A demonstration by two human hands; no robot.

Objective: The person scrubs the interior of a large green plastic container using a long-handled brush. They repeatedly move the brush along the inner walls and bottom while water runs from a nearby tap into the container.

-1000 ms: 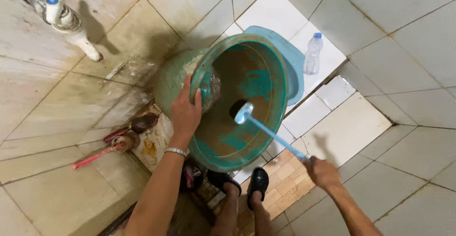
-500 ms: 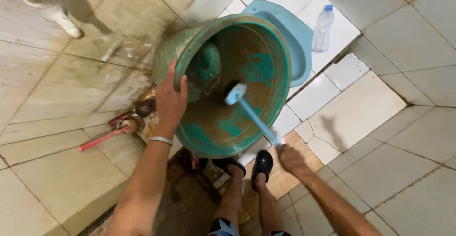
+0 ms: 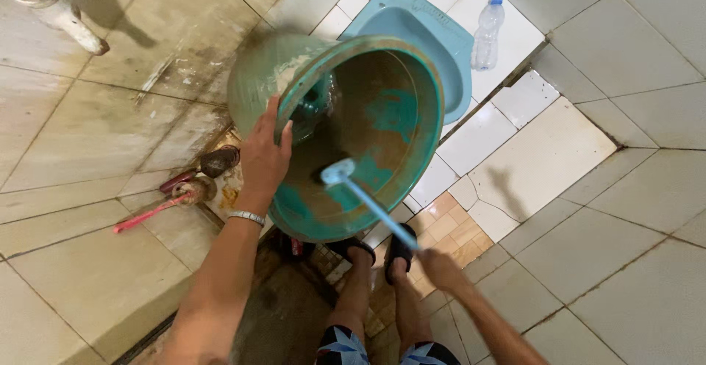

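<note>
Big green tub (image 3: 382, 115) tipped on its side, mouth toward the camera, inside coated w/ brown grime and patches of bare teal showing through; no water visible in it. Left hand (image 3: 263, 160) grips the tub's rim on its left edge, fingers curled over the lip, silver bracelet (image 3: 246, 218) at the wrist. Right hand (image 3: 439, 268), below & right of the tub, fingers closed round the end of a light-blue brush handle; the brush (image 3: 346, 177) head sits pressed on the tub's lower inside wall. Behind the tub, blue squat-toilet pan (image 3: 434, 34). Just right of that pan, clear plastic bottle w/ blue cap (image 3: 485, 34) upright on white tile, contents can't tell. Left of the tub, low on the floor, a red-handled brush (image 3: 158, 209). Far upper left of the tub, white tap (image 3: 51, 5) on the stained wall. Black sandals (image 3: 379, 251) right under the tub.
</note>
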